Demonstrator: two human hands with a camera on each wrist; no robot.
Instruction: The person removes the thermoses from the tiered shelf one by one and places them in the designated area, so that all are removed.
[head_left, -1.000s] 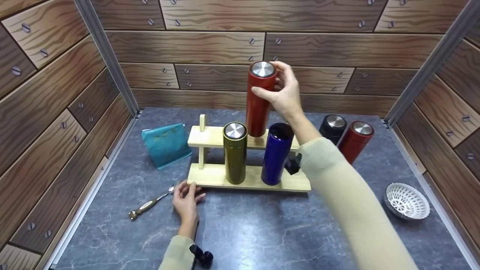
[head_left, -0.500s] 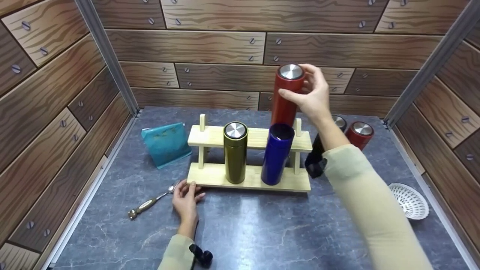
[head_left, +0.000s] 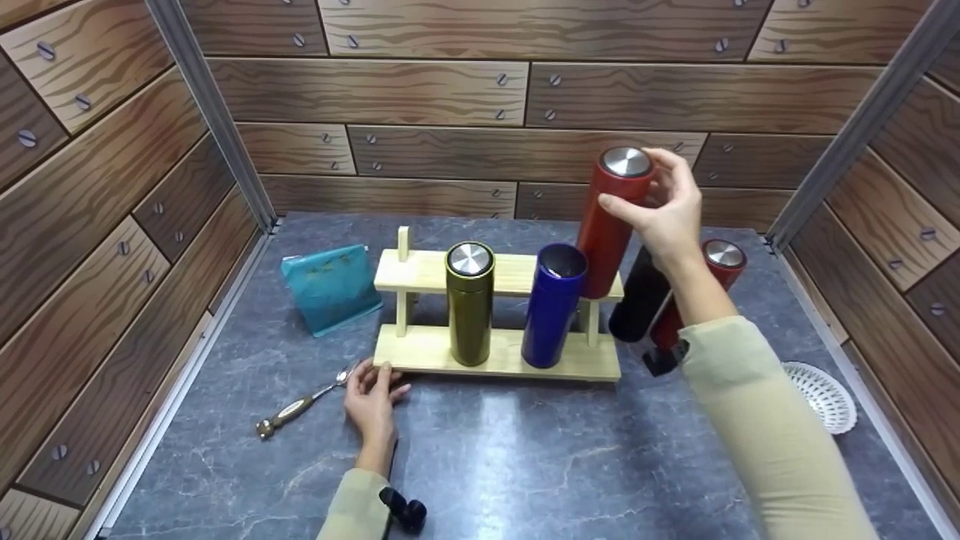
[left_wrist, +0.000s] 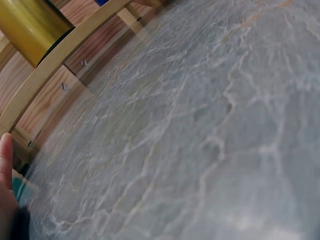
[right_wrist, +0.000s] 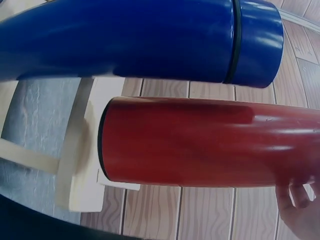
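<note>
My right hand (head_left: 671,221) grips a red thermos (head_left: 609,232) near its steel-topped lid, thumb on the near side. In the right wrist view the red thermos (right_wrist: 200,142) has its black-rimmed base right at the end of the upper shelf. My left hand (head_left: 371,409) holds the front left corner of the two-tier wooden rack (head_left: 420,352), thumb against the lower board's edge. A gold-green thermos (head_left: 470,315) and a blue thermos (head_left: 553,315) stand on the lower shelf. The blue thermos (right_wrist: 150,40) is close beside the red one.
Right of the rack stand a black thermos (head_left: 637,300) and another red thermos (head_left: 724,262), partly behind my right arm. A white openwork bowl (head_left: 829,397) sits far right. On the left are a teal pouch (head_left: 334,289) and a long-handled spoon (head_left: 296,409). Wood-patterned walls surround the table.
My right hand has carried the red thermos from the middle of the upper shelf to the right, over its right end. The left hand has stayed at the rack's corner.
</note>
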